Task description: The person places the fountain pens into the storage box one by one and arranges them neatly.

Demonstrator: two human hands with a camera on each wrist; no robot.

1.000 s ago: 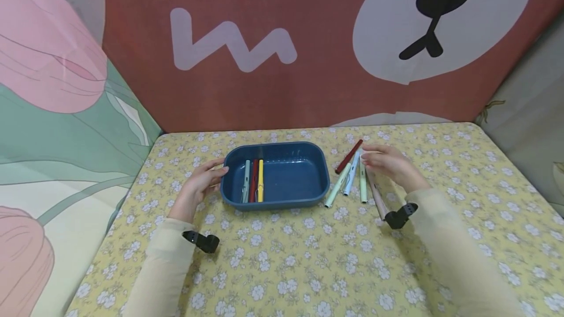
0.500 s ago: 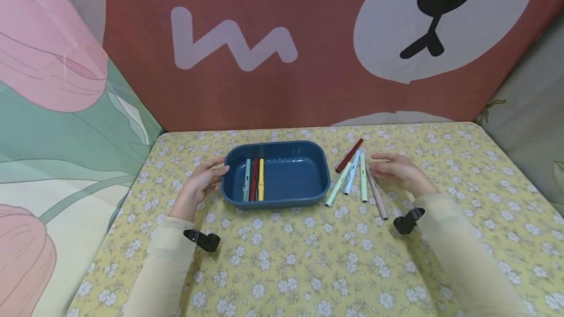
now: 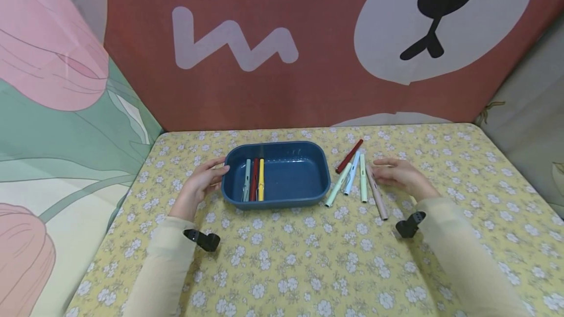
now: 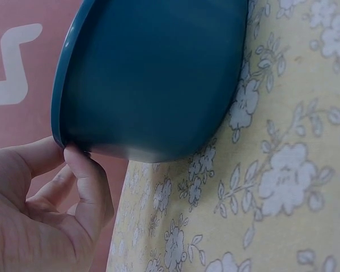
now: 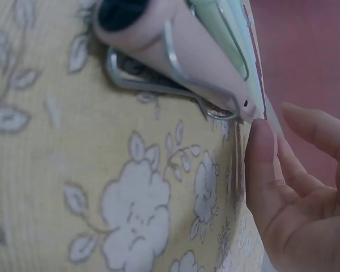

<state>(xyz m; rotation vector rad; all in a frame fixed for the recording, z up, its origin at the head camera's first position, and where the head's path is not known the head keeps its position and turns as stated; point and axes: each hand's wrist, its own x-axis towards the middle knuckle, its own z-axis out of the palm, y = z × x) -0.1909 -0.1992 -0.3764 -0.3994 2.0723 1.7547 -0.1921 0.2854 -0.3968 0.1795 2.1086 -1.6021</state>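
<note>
A dark blue rectangular box (image 3: 295, 180) sits on the table. My left hand (image 3: 200, 186) holds its left end, thumb and finger pinching the rim (image 4: 59, 96) in the left wrist view. Inside the box lie a grey-green pen (image 3: 246, 180), a dark red pen (image 3: 254, 180) and a yellow pen (image 3: 261, 180). My right hand (image 3: 403, 176) is just right of a pale pink pen (image 3: 377, 194), fingers loosely bent and holding nothing. The right wrist view shows the pen's wire clip (image 5: 153, 88) close up; whether my fingertips touch the pen I cannot tell.
Left of the pink pen lie a light green pen (image 3: 363, 177), a light blue pen (image 3: 352, 172), another light green pen (image 3: 338, 185) and a dark red pen (image 3: 349, 155). A yellow floral cloth (image 3: 286, 258) covers the table; a printed fabric wall (image 3: 317, 97) stands behind.
My right hand has moved rightward and back from above the pens, leaving the pink pen in full view. My left hand and the box have stayed where they were.
</note>
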